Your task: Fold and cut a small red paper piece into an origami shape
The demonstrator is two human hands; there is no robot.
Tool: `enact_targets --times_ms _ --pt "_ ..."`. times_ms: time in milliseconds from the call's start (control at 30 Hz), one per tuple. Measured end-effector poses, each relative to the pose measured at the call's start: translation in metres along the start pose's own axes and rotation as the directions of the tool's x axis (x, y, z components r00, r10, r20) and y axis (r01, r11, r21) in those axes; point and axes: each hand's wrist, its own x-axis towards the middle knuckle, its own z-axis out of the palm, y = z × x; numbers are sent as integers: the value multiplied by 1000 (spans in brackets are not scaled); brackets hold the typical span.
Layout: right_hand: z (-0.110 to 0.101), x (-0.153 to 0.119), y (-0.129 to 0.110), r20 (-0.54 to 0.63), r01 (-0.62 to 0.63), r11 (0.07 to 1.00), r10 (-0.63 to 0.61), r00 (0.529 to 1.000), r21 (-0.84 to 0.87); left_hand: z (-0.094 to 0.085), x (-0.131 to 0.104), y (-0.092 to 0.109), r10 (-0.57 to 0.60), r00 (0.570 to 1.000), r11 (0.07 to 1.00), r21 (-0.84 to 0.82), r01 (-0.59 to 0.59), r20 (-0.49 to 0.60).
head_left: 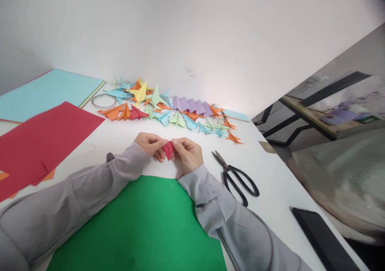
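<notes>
A small piece of folded red paper [169,150] is held up between my two hands, its pointed end facing down towards me. My left hand [151,146] pinches its left edge between thumb and fingers. On the other edge, my right hand [189,154] grips it the same way, with the thumb on top. Below my hands a large green sheet [141,227] lies on the white table [270,183]. To the right of my right hand rest black-handled scissors [236,177], their blades a little apart and pointing away from me.
Folded paper pieces [176,119] in several colours lie along the wall. A red sheet [45,138], light blue sheets [48,94] and a clear tape roll [104,100] are on the left. A black phone-like device [321,239] lies near the right edge.
</notes>
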Motion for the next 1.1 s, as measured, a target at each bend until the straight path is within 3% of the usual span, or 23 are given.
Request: enact_targets --times_ms 200,367,533,633,733,933,1100 --pt "-1 0 -2 15 51 998 -50 999 -41 -3 2 -2 22 998 1000 15 -23 51" --pt "-1 -1 -4 31 72 997 -71 997 -40 -6 2 0 -34 990 999 -36 40 135" --pt "-1 -2 -3 50 50 999 -50 998 -8 -4 -2 1 41 996 999 -5 -41 77" --pt "-1 -3 -2 79 5 1000 -7 997 18 -5 -3 -1 90 988 996 -13 -89 128" --pt "0 -5 -3 116 14 996 -3 993 -89 -8 -3 -2 112 974 993 -1 -114 195" --pt "0 -6 -7 186 46 990 -21 982 -136 -13 -2 -1 43 959 999 -14 -40 279" --pt "-1 -5 -6 162 73 989 -52 985 -128 -11 3 -2 4 949 991 -130 39 314"
